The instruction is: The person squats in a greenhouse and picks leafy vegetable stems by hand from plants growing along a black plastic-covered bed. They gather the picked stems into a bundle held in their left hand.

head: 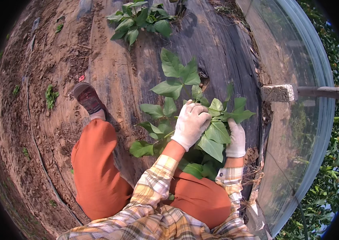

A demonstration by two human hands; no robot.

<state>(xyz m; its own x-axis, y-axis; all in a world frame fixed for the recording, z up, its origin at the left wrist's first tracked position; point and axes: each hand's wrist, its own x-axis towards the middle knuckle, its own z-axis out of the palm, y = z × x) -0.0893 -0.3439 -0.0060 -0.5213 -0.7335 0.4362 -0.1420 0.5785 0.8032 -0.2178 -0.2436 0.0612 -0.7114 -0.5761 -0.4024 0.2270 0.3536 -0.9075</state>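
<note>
White knit gloves cover both hands. My left hand (pixel 191 123) lies over a leafy green plant (pixel 217 132), its fingers curled on a thin stem. To its right, my right hand (pixel 236 138) is raised against the same foliage, thumb and fingers at a leafy shoot; leaves hide part of its fingers. Broad lobed leaves (pixel 172 73) spread above and to the left of the hands. The plant grows beside a torn opening in black plastic mulch film (pixel 217 57). What each hand's fingertips hold is partly hidden.
Another leafy plant (pixel 141 22) grows farther up the row. A concrete block (pixel 279 93) and clear plastic sheeting (pixel 301 126) border the right side. A thin drip hose (pixel 39 153) runs over bare soil at the left, near small weeds (pixel 50 96). My shoe (pixel 88 97) rests on the soil-covered film.
</note>
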